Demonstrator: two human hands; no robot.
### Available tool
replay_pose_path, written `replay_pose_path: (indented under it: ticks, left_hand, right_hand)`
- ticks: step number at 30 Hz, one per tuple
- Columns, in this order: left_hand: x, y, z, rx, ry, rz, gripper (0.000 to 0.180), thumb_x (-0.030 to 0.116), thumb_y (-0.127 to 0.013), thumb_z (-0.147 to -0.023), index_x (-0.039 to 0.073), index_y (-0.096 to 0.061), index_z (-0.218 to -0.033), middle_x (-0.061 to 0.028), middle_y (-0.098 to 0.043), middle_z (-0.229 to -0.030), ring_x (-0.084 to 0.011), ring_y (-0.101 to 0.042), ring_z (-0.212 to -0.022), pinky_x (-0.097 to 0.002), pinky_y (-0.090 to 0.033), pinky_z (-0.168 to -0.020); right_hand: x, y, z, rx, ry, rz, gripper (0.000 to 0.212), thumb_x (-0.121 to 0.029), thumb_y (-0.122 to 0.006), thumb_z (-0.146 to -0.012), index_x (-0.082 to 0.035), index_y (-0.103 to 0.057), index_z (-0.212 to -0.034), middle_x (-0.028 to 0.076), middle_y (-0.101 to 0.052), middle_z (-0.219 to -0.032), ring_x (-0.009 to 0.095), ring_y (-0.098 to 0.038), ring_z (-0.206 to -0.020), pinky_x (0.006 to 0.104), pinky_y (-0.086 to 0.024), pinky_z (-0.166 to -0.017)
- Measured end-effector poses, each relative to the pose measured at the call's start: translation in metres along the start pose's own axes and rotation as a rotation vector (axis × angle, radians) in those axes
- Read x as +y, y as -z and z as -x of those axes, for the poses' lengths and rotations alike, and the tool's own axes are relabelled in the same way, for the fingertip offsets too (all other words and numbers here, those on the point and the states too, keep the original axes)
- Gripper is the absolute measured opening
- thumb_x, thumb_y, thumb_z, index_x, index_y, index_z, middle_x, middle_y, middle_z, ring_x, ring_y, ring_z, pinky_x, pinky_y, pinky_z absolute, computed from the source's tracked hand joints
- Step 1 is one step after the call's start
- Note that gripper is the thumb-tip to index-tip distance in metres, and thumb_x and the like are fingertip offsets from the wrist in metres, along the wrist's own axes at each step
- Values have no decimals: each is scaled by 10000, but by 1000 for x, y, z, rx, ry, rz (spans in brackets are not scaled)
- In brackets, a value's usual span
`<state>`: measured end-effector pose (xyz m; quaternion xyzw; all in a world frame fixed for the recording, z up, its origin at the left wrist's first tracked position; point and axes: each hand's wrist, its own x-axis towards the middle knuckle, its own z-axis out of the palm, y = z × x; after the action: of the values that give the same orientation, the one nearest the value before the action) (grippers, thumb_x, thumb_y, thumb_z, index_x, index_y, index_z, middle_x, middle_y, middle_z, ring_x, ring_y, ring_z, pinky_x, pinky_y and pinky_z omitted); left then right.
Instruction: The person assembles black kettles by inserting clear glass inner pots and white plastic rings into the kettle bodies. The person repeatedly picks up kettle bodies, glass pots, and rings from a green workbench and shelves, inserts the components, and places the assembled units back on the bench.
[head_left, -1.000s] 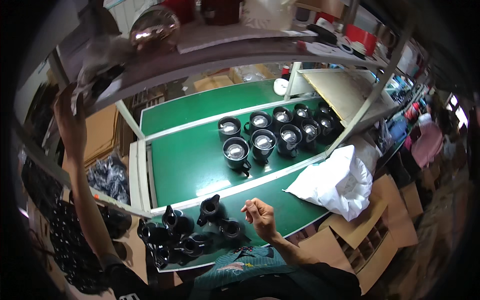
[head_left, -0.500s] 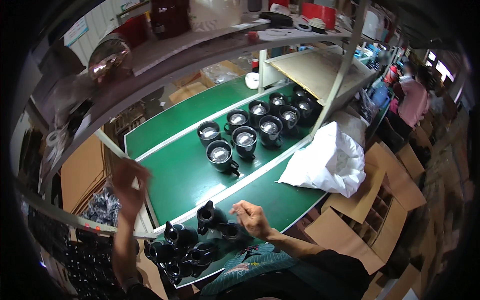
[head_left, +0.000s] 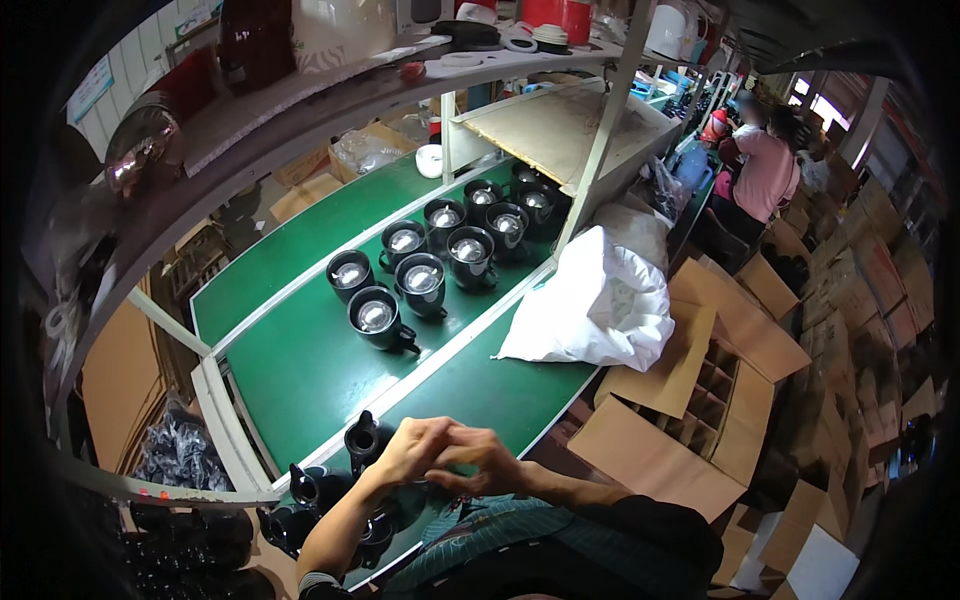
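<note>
Left hand and right hand meet fingertip to fingertip over the near edge of the green table; fingers pinched together, can't tell what, if anything, is between them (too small). Black pitcher lids sit just left of the left hand. Farther out: open black pitchers clustered on the belt, white bag right.

The left hand has dropped to join the right hand.

Mugs on belt, sack right, pitchers near edge.
</note>
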<state>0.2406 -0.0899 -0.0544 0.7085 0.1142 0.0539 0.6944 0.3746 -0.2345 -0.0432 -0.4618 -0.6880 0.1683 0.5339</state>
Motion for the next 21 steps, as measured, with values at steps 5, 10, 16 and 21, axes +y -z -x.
replay_pose_path:
  ticks: [5,10,16,21]
  left_hand:
    - [-29,-15,-6,147,-86,-594,263,135,-643,-820,30,-685,-1057,-173,-759,-947,-290,-745,-839,-393,-572,-752]
    - [-14,-42,-13,91,-149,-726,266,133,-650,-829,28,-670,-1072,-170,-728,-1001,-293,-713,-928,-399,-553,-822]
    - [32,-44,19,3,-168,-631,273,131,-658,-839,25,-653,-1090,-167,-690,-1065,-298,-674,-1035,-407,-532,-907]
    - [35,-34,26,-220,-230,-998,320,132,-601,-884,71,-692,-1184,-156,-675,-1145,-317,-637,-1111,-426,-501,-937]
  right_hand:
    - [-24,9,-17,252,110,83,253,-203,-771,-918,-52,-704,-1109,87,-710,-1057,229,-675,-982,364,-553,-805]
    - [-10,-36,-9,-101,231,493,265,-306,-717,-918,-46,-707,-969,85,-677,-936,237,-645,-891,400,-547,-783]
    - [-5,-24,-7,93,-14,275,466,-476,-709,-905,-47,-729,-1086,145,-725,-1045,334,-695,-984,477,-540,-897]
    - [-27,2,-22,-100,-155,225,598,-597,-704,-893,-32,-670,-1087,157,-688,-898,346,-700,-821,436,-545,-720]
